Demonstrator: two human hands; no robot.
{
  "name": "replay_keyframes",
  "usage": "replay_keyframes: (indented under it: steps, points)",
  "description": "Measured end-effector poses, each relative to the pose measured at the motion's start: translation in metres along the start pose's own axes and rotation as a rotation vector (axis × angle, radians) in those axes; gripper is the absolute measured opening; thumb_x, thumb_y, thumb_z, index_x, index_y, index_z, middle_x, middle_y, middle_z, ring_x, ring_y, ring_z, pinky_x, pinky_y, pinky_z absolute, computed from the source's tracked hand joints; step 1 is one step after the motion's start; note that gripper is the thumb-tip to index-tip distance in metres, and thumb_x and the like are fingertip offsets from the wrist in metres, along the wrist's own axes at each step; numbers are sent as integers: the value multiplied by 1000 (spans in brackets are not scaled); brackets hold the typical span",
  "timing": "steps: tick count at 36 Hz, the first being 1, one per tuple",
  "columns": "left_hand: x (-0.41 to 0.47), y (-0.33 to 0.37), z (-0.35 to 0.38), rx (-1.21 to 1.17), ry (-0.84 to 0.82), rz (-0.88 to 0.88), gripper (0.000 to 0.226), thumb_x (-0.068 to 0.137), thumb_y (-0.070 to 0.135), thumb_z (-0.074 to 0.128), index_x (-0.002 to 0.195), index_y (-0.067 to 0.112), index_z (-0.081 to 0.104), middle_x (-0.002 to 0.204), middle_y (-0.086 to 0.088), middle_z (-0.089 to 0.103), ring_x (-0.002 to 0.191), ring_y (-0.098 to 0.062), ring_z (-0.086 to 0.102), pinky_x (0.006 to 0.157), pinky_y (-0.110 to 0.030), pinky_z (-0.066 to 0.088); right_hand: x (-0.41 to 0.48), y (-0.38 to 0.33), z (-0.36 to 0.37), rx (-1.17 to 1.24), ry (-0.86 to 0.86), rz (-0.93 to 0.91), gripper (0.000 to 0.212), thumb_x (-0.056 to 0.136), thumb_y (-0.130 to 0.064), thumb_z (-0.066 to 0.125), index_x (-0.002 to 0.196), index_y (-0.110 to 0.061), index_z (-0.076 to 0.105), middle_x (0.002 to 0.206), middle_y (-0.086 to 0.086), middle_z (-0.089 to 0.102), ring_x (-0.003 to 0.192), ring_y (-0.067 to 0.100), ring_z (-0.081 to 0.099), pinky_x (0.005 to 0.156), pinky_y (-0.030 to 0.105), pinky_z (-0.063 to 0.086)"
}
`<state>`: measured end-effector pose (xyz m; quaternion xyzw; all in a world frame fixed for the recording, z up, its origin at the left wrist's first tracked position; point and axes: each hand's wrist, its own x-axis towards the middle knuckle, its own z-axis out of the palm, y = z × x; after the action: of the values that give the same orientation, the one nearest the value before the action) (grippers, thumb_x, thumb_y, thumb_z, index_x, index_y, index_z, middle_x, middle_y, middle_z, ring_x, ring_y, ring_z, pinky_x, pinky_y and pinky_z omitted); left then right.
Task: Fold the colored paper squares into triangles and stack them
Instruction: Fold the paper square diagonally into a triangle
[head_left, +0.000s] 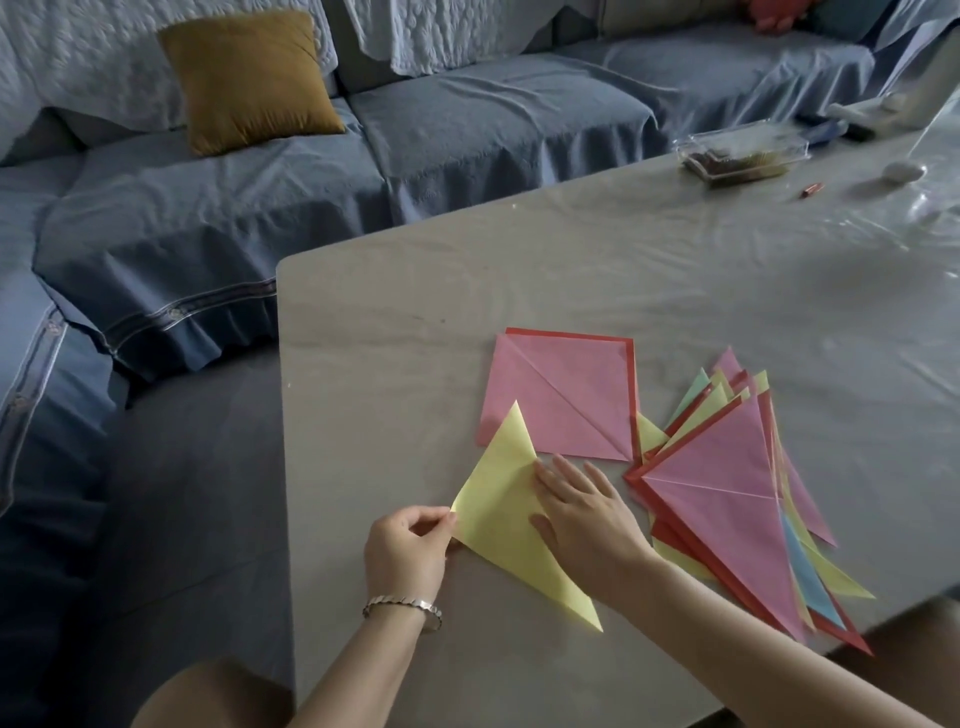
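Nearest, the left hand (410, 551) pinches a corner of the folded yellow paper triangle (493, 525), and the right hand (582, 512) presses it flat with straight fingers on the grey worktop (415, 312). Just right lies a fanned pile of folded coloured paper triangles (727, 493). Beyond, a creased pink paper square (561, 400) over a red paper square (632, 389) seem to be all that is left to fold.

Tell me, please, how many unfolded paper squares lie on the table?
2: a creased pink paper square beyond the right hand, and a red paper square directly beneath it, only its edges showing. More may hide underneath.
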<state>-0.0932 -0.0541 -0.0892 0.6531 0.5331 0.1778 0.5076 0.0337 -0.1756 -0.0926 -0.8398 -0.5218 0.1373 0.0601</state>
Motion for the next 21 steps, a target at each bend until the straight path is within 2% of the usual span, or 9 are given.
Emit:
replay_keyframes:
  steps: [2, 5, 8, 12, 15, 17, 19, 21]
  points:
    - [1, -1, 0, 6, -1, 12, 24, 74, 8, 73, 59, 25, 65, 65, 1, 69, 62, -12, 65, 65, -29, 54, 14, 2, -1, -6, 61, -8, 55, 97, -37, 19, 144, -8, 28, 154, 1, 22, 144, 17, 6, 114, 29, -2]
    - [2, 0, -1, 8, -5, 10, 26, 73, 8, 74, 57, 27, 64, 62, 4, 68, 63, -14, 66, 67, -29, 52, 36, 4, -6, -31, 34, 19, 49, 101, -32, 26, 145, -11, 26, 154, -2, 21, 143, 15, 3, 114, 31, 1]
    - [3, -1, -1, -12, -9, -13, 23, 73, 7, 73, 59, 23, 65, 59, 3, 67, 54, -11, 63, 62, -28, 53, 56, 5, -12, -44, 34, 36, 47, 101, -31, 27, 144, -12, 29, 153, -2, 23, 143, 18, 7, 114, 32, 4]
    - [3, -3, 0, -54, -6, -44, 18, 75, 7, 71, 64, 20, 65, 57, 0, 65, 37, 0, 54, 44, -14, 46, 79, 8, -18, -43, 21, 52, 43, 102, -28, 26, 141, -15, 36, 152, -4, 25, 142, 19, 10, 113, 32, 8]
    - [2, -2, 0, -64, 7, -48, 18, 76, 8, 70, 64, 20, 63, 57, 0, 64, 34, 0, 51, 41, -10, 41, 90, 14, -22, -57, -10, 40, 42, 101, -28, 26, 141, -18, 35, 153, -8, 23, 142, 19, 9, 112, 32, 10]
    - [2, -2, 0, -72, 6, -48, 21, 75, 8, 70, 62, 21, 63, 53, 2, 64, 38, -4, 54, 46, -16, 47, 91, 21, -24, -39, -71, 28, 46, 100, -32, 32, 145, -22, 27, 155, -9, 17, 143, 19, 4, 113, 35, 6]
    - [2, -2, -1, -80, -3, -54, 23, 74, 7, 72, 60, 22, 63, 50, 4, 64, 46, -11, 59, 56, -26, 53, 87, 30, -26, -18, -119, 24, 56, 97, -41, 39, 147, -27, 18, 156, -11, 9, 144, 18, -2, 113, 39, 2]
    - [3, -2, -1, -80, -10, -56, 22, 72, 6, 73, 59, 22, 65, 51, 3, 64, 50, -13, 61, 60, -30, 54, 81, 37, -25, -14, -151, 18, 69, 92, -50, 44, 148, -28, 11, 156, -10, 2, 143, 19, -9, 113, 41, -2]
